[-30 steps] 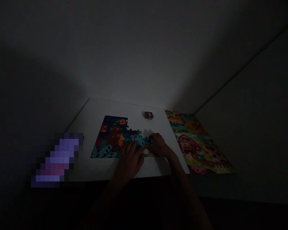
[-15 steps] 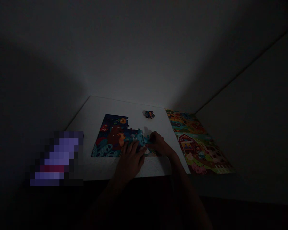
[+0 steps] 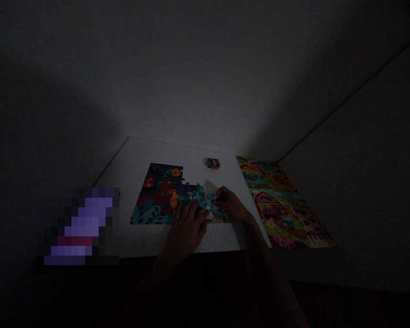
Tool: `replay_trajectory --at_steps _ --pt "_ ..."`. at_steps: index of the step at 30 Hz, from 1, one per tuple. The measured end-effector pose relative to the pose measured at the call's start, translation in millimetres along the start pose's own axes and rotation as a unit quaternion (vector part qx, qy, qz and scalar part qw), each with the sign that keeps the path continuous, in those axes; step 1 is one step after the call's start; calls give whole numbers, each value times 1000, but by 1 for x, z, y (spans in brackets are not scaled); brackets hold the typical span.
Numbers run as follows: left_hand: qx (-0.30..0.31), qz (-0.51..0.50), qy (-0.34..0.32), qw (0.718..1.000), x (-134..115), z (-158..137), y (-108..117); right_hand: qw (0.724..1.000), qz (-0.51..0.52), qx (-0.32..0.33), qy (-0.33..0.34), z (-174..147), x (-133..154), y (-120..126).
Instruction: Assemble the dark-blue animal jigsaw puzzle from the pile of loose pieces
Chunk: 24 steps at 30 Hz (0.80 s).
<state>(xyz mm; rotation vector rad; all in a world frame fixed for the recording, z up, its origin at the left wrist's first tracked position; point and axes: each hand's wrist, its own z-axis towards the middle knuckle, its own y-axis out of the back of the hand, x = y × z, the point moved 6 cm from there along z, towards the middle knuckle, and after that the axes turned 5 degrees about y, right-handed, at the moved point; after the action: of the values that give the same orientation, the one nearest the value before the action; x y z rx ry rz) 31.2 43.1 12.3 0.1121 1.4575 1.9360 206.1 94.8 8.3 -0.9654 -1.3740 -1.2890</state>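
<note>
A partly assembled jigsaw puzzle point(image 3: 157, 193) with dark blue, red and teal animal pictures lies on the white table. My left hand point(image 3: 187, 225) rests on its lower middle part, fingers spread and lying flat. Just to the right, my right hand point(image 3: 231, 204) pinches a teal puzzle piece point(image 3: 211, 200) between thumb and fingers, at the puzzle's stepped right side. The dim light hides whether this piece is locked to its neighbours. Beyond the puzzle sits a small pile of loose puzzle pieces point(image 3: 213, 163).
Two colourful finished pictures lie along the right side: a farm scene point(image 3: 287, 218) with a red barn, and behind it an animal scene point(image 3: 266, 173). A blurred-out purple object point(image 3: 85, 223) is at the left table edge. Pale walls enclose the white table point(image 3: 218, 239).
My right hand has shifted slightly, and more of the teal piece shows at its fingertips. The left hand stays in place on the puzzle.
</note>
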Motion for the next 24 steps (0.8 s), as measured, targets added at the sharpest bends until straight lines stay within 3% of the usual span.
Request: replay_trajectory --at_steps 17,24 --pt "-4 41 -11 999 -5 0 -1 999 38 23 -12 9 3 3" --pt "-9 50 -12 999 -5 0 -3 999 47 -17 -11 26 4 11"
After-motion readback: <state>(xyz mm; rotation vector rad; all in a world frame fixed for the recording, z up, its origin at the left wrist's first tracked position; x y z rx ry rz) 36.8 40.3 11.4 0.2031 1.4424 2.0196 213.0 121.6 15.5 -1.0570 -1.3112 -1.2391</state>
